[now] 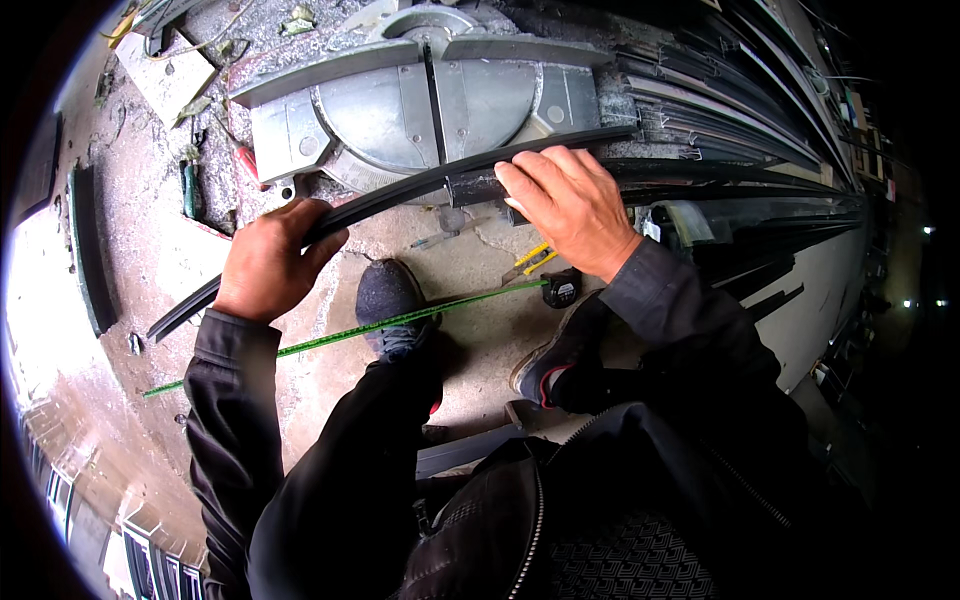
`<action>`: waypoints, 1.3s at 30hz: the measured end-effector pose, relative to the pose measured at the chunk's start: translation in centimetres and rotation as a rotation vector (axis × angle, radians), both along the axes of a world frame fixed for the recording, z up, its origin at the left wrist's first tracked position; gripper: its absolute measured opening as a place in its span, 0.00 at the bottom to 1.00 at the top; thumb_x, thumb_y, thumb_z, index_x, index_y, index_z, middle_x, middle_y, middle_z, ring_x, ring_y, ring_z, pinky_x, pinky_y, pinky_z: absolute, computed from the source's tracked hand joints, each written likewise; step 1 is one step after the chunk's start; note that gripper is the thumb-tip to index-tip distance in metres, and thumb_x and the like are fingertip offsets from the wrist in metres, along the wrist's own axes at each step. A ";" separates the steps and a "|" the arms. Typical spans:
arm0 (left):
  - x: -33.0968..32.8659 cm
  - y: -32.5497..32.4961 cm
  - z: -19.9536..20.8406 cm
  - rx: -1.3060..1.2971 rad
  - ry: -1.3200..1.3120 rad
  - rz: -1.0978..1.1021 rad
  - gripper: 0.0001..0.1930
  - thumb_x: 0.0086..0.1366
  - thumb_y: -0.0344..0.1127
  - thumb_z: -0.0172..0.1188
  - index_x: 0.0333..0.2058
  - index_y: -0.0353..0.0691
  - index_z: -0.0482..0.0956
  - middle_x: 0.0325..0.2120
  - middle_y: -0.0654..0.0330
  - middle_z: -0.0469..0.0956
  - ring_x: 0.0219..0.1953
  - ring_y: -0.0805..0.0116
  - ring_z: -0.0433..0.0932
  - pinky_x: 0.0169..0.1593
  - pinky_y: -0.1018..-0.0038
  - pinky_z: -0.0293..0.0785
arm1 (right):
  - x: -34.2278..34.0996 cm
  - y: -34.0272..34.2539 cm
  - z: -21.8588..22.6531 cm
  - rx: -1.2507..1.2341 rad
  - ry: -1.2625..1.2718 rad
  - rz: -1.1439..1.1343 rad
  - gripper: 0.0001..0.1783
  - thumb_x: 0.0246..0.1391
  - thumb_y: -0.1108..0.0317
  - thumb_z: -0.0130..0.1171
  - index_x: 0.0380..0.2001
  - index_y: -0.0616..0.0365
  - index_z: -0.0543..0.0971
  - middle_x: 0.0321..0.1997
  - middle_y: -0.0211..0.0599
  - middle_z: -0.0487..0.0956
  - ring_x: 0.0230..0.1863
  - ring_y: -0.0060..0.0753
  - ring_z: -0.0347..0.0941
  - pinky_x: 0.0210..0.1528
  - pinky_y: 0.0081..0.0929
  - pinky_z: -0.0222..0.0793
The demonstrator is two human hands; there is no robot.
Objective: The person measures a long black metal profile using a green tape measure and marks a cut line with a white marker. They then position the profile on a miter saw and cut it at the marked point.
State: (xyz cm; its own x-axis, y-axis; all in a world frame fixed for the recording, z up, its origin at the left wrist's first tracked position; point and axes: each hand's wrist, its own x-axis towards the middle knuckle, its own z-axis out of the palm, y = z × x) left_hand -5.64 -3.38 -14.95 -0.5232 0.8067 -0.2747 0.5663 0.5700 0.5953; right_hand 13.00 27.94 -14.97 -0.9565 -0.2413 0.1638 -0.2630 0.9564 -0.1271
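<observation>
A long, thin black profile strip (395,190) runs from the lower left up to the right, in front of a silver mitre saw base (385,115). My left hand (275,258) is closed around it left of the saw. My right hand (572,208) grips it further along, fingers over the top. Beneath the right hand lies the end of another dark profile (475,187). Near my shoes on the floor is a black tape measure (561,290), its green blade (400,318) drawn out far to the left. A yellow utility knife (530,261) lies just beyond it.
Many dark profiles (720,110) are stacked to the right of the saw. At the left are a short dark profile piece (88,250), a green-handled tool (189,188), a red-handled tool (248,164) and a pale board (167,75). Debris litters the concrete floor.
</observation>
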 end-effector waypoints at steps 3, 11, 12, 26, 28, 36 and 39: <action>0.1 -0.1 -0.1 0.012 0.020 -0.017 0.15 0.67 0.44 0.68 0.45 0.39 0.82 0.34 0.50 0.82 0.37 0.44 0.83 0.40 0.56 0.79 | -0.2 -0.4 -0.3 -0.003 0.013 0.006 0.25 0.52 0.69 0.70 0.54 0.60 0.80 0.50 0.37 0.79 0.47 0.39 0.76 0.46 0.35 0.74; 0.0 -0.1 -0.3 0.007 0.012 -0.024 0.16 0.67 0.42 0.70 0.46 0.36 0.82 0.33 0.47 0.84 0.34 0.47 0.85 0.39 0.61 0.79 | -0.4 -0.6 -0.4 -0.012 0.030 0.032 0.26 0.51 0.69 0.71 0.55 0.60 0.80 0.50 0.37 0.79 0.46 0.39 0.76 0.45 0.35 0.74; 0.0 -0.1 -0.4 0.008 0.012 -0.022 0.16 0.67 0.42 0.70 0.45 0.36 0.82 0.33 0.47 0.84 0.34 0.47 0.85 0.39 0.61 0.79 | -0.4 -0.6 -0.4 -0.019 0.028 0.035 0.26 0.51 0.69 0.71 0.55 0.60 0.80 0.50 0.37 0.79 0.46 0.39 0.76 0.45 0.35 0.74; -0.2 0.1 -0.5 -0.022 -0.029 0.004 0.17 0.67 0.42 0.69 0.47 0.35 0.82 0.33 0.46 0.84 0.34 0.49 0.85 0.39 0.62 0.79 | -1.1 -1.2 -0.5 -0.040 0.059 0.068 0.18 0.55 0.69 0.62 0.50 0.56 0.79 0.43 0.30 0.77 0.45 0.32 0.74 0.46 0.32 0.73; -0.2 0.2 -0.4 -0.008 -0.036 -0.002 0.18 0.68 0.42 0.69 0.48 0.35 0.82 0.33 0.46 0.84 0.34 0.49 0.85 0.40 0.62 0.79 | -1.1 -1.1 -0.7 -0.047 0.032 0.075 0.23 0.52 0.69 0.68 0.53 0.59 0.80 0.47 0.34 0.78 0.46 0.36 0.75 0.46 0.34 0.74; -0.1 0.9 -0.2 -0.003 -0.046 -0.023 0.17 0.68 0.42 0.69 0.48 0.36 0.82 0.34 0.46 0.84 0.34 0.50 0.85 0.40 0.61 0.79 | -1.2 -1.4 -0.7 -0.005 0.032 0.062 0.23 0.53 0.70 0.66 0.54 0.60 0.81 0.48 0.36 0.79 0.46 0.37 0.76 0.46 0.35 0.75; 0.0 1.0 0.0 -0.005 -0.054 -0.026 0.17 0.68 0.42 0.69 0.47 0.36 0.82 0.33 0.46 0.83 0.34 0.49 0.85 0.40 0.61 0.79 | -1.3 -1.5 -0.7 -0.009 0.034 0.055 0.23 0.53 0.71 0.66 0.53 0.60 0.81 0.48 0.36 0.79 0.46 0.37 0.76 0.46 0.34 0.75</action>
State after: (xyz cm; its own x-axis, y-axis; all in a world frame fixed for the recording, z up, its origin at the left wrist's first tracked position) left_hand -5.67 -2.37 -14.93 -0.4859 0.8185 -0.3065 0.5483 0.5586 0.6224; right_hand 11.68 26.40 -15.65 -0.9357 -0.2921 0.1981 -0.3198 0.9391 -0.1255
